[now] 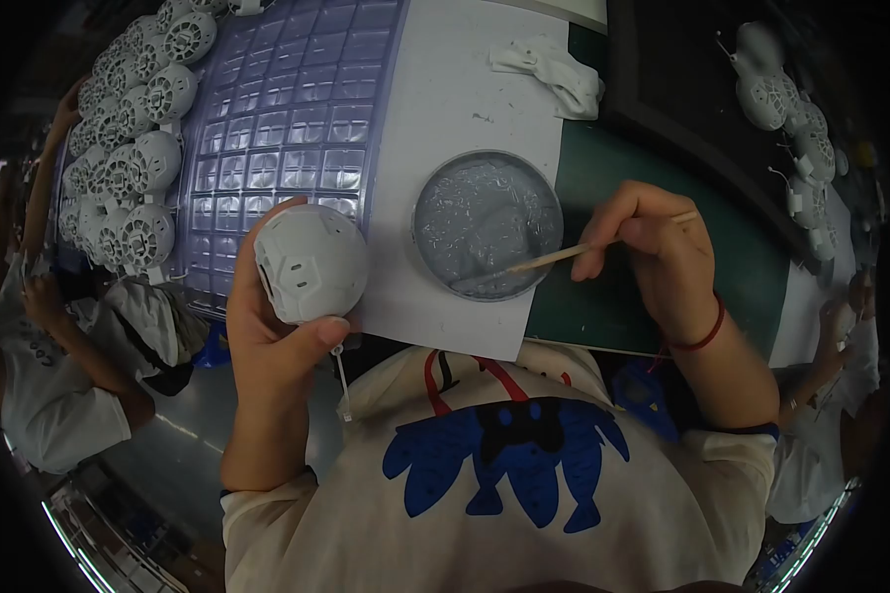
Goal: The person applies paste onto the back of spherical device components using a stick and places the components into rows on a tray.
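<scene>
My left hand (282,346) is wrapped round a white ball-shaped plastic housing (318,262) with small slots in its face. A short white cable (342,381) with a plug dangles below it. Between the fingers of my right hand (658,242) is a thin wooden stick (554,259), pinched near its back end. The stick's tip reaches over the rim into a round tub (420,222) of grey, glossy paste (485,222) and touches the paste or hangs just above it. The tub rests on white paper (405,321), right of the housing.
A clear plastic tray with square pockets (287,128) lies to the left, and many similar white housings (148,158) are stacked beyond it. A crumpled white cloth or glove (549,74) is at the back. On the right are a dark foam-like panel (702,109) and more white parts (771,99). Other people sit at both sides.
</scene>
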`<state>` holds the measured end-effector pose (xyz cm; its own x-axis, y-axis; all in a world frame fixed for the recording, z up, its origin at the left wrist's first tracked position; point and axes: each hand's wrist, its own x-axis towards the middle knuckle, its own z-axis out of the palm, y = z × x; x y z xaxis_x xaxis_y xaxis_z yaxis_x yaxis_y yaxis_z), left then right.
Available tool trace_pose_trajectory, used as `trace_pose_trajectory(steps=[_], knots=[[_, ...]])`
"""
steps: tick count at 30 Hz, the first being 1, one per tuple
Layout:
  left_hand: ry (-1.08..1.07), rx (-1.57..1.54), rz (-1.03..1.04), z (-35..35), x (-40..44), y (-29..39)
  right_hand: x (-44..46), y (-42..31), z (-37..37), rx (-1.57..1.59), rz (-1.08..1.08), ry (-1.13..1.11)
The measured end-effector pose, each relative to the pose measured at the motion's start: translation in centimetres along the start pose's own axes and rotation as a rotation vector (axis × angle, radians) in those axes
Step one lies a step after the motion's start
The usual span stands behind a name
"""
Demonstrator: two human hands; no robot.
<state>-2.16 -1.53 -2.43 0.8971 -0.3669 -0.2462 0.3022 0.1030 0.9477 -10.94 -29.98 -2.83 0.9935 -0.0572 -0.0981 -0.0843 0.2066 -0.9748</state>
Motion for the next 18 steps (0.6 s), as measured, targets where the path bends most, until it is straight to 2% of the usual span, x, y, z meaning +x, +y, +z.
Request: trace_pose_trajectory(steps=[4, 7, 9, 10, 12, 13, 15, 18], knots=[[-0.043, 0.101, 0.06, -0.7, 0.0, 0.1, -0.6, 0.0, 0.3, 0.037, -0.043, 0.008], [-0.096, 0.138, 0.075, -0.3, -0.1, 0.6, -1.2, -0.3, -0.1, -0.044, -0.178, 0.007], [-0.113, 0.151, 0.098, 0.1, -0.1, 0.7, -1.3, -0.5, -0.7, -0.536, -0.477, -0.037], [-0.169, 0.224, 0.127, 0.1, -0.1, 0.8, -1.4, -0.9, -0.8, -0.536, -0.485, -0.049], [-0.214, 0.298, 0.167, 0.5, 0.0, 0.9, -1.5, -1.9, -0.9, -0.899, -0.702, -0.11], [-0.241, 0.365, 0.181, 0.7, 0.0, 1.0, -1.7, -2.4, -0.7, -0.898, -0.716, -0.12], [-0.255, 0.434, 0.207, 1.2, 0.2, 1.2, -2.3, -3.2, -0.2, -1.17, -0.852, -0.116], [-0.31, 0.467, 0.193, 1.8, 0.5, 1.2, -3.4, -3.8, 1.1, -1.204, -0.992, -0.071]])
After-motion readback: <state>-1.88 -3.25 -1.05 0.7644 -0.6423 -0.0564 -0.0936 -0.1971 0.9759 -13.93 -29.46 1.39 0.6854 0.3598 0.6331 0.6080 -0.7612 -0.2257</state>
